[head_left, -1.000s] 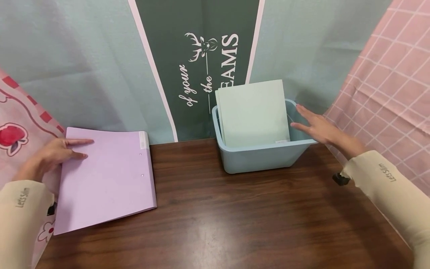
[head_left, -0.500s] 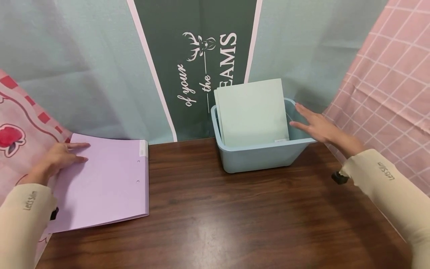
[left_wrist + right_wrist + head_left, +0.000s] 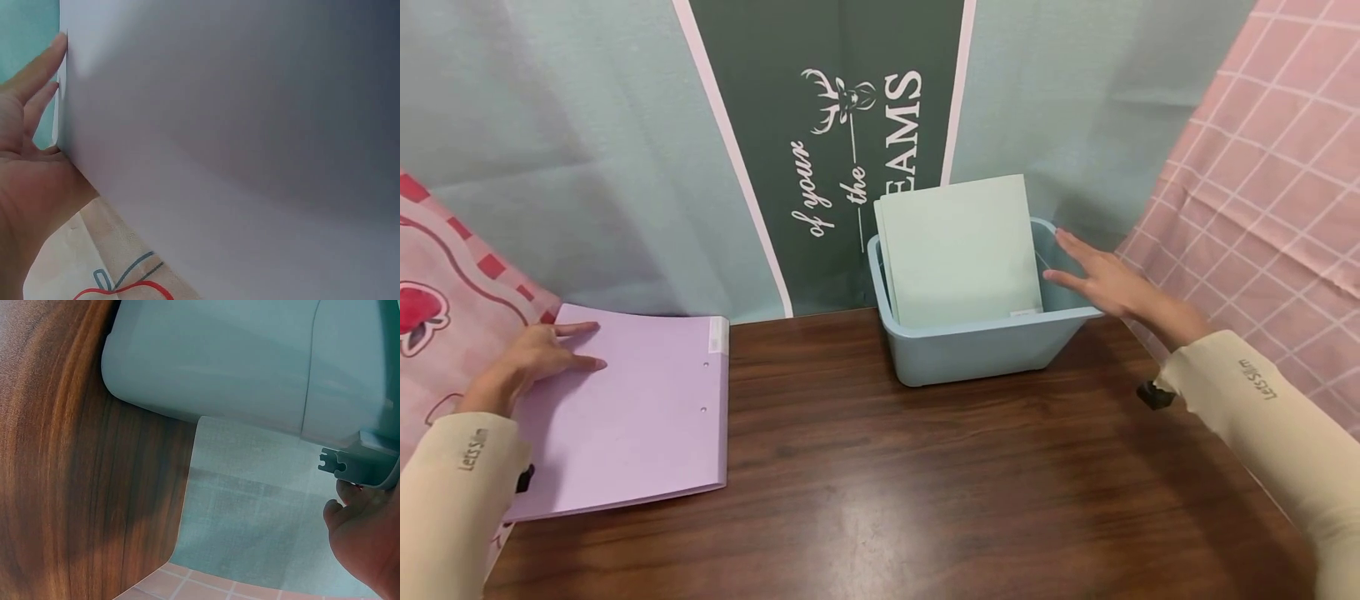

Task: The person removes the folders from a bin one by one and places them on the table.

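Note:
My left hand (image 3: 538, 354) rests at the upper left edge of a lilac file folder (image 3: 647, 408), with two visible fingers stretched straight over its cover. A white label and rivets run along the folder's spine side. In the left wrist view the folder (image 3: 212, 125) fills most of the frame beside the hand (image 3: 31, 181). My right hand (image 3: 1108, 279) grips the right end of a light blue plastic bin (image 3: 977, 354). Curled fingers (image 3: 344, 506) show just under its rim in the right wrist view. Pale green folders (image 3: 958, 250) stand tilted inside the bin.
A dark brown wooden table (image 3: 865, 467) carries the bin and folder. A printed curtain (image 3: 625, 150) hangs behind them. Pink cloths, one with fruit prints (image 3: 422, 317) and one with a grid (image 3: 1270, 167), border the left and right sides.
The lilac folder has turned slightly and come a little nearer, its right edge shifting left. My left hand has moved with it. The right hand and bin stay almost the same.

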The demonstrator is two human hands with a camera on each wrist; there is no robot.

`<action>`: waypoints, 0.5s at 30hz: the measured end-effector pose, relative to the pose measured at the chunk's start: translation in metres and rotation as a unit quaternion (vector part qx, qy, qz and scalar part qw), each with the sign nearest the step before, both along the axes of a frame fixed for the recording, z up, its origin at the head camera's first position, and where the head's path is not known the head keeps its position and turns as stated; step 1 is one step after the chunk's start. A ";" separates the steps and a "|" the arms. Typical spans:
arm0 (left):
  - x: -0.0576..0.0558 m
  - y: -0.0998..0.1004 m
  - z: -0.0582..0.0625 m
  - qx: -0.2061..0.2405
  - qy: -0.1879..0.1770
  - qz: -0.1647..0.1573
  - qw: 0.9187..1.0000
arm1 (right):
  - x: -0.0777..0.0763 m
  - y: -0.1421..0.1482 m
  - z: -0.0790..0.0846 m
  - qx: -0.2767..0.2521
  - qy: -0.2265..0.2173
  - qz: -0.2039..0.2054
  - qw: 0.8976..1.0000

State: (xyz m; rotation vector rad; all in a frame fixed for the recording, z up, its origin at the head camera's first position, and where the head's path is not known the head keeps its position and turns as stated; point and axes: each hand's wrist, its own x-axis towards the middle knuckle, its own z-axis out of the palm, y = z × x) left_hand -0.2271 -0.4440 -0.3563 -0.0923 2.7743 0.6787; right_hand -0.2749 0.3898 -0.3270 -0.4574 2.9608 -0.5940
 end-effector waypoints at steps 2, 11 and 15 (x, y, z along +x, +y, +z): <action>-0.002 0.000 0.000 -0.014 -0.006 -0.016 1.000 | 0.000 -0.001 0.001 0.000 0.000 0.000 1.000; -0.012 -0.007 -0.011 -0.068 0.017 -0.061 0.996 | 0.002 -0.005 0.003 0.009 0.002 -0.006 1.000; -0.016 -0.010 -0.013 -0.083 0.022 -0.063 0.994 | 0.003 -0.007 0.002 0.010 0.003 -0.010 1.000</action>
